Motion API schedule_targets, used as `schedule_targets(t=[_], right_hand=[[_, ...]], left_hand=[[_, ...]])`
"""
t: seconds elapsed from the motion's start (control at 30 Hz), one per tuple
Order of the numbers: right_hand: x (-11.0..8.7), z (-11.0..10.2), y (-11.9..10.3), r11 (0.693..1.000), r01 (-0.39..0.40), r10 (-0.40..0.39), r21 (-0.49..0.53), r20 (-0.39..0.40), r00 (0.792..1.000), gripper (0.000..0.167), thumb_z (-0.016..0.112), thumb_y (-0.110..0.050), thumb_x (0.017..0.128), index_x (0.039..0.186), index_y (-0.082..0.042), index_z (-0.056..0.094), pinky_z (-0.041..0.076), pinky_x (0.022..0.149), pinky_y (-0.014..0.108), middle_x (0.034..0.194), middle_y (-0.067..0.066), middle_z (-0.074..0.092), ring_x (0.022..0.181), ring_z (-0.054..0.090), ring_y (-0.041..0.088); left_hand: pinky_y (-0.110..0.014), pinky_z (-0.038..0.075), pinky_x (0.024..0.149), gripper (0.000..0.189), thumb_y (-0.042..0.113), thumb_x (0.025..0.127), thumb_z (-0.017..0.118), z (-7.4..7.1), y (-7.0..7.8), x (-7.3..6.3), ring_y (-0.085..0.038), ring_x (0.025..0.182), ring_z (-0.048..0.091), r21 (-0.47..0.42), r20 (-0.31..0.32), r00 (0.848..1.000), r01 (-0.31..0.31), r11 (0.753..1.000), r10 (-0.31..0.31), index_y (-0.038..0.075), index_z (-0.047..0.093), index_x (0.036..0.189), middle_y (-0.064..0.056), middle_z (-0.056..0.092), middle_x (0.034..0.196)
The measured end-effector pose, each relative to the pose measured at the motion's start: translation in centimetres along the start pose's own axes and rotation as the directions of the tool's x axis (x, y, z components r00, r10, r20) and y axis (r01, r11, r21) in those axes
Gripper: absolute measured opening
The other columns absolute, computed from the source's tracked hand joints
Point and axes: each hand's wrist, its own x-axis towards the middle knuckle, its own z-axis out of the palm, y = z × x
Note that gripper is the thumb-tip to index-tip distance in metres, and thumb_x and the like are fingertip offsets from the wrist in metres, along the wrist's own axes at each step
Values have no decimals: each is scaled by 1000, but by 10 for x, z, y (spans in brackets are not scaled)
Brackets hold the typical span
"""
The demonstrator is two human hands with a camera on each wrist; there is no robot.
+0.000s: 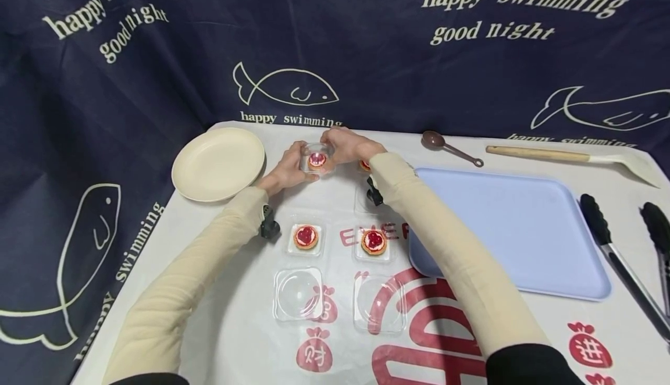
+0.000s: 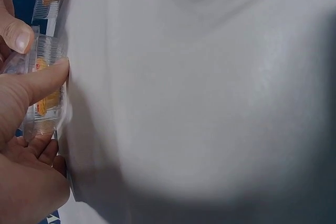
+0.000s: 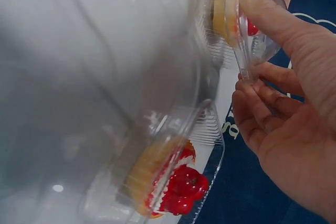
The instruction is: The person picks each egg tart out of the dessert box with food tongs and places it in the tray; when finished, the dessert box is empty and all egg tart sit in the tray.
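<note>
At the far side of the table, both hands hold a clear plastic box with a red-topped tart (image 1: pixel 317 161) inside. My left hand (image 1: pixel 287 168) grips the box's ribbed base (image 2: pixel 48 124) from the left, thumb along its side. From the right, my right hand (image 1: pixel 345 145) pinches the domed clear lid (image 3: pixel 272 40) over the tart, fingertips at its rim. Close by, a second boxed tart (image 3: pixel 184 190) is partly hidden behind the right wrist in the head view. Nearer the front stand two more tarts, left (image 1: pixel 306 237) and right (image 1: pixel 374 242), in clear square bases.
Two clear lids, left (image 1: pixel 298 295) and right (image 1: pixel 380 303), lie in front of the tarts. A cream plate (image 1: pixel 220 164) is at left. A blue tray (image 1: pixel 513 234), brown spoon (image 1: pixel 452 149), wooden-handled spatula (image 1: pixel 539 153) and black-tipped tongs (image 1: pixel 597 219) are at right.
</note>
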Motion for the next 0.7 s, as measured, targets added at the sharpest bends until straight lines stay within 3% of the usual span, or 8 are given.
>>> schedule_targets(t=[0.7], right_hand=[[-4, 1, 1, 998, 52, -53, -37, -50, 997, 66, 85, -23, 76, 130, 5, 58, 43, 101, 37, 124, 17, 59, 112, 52, 27]], left_hand=[[-44, 17, 120, 90, 4, 76, 79, 2, 2, 2, -33, 139, 28, 14, -15, 1000, 10, 1000, -10, 0, 23, 147, -20, 39, 145]])
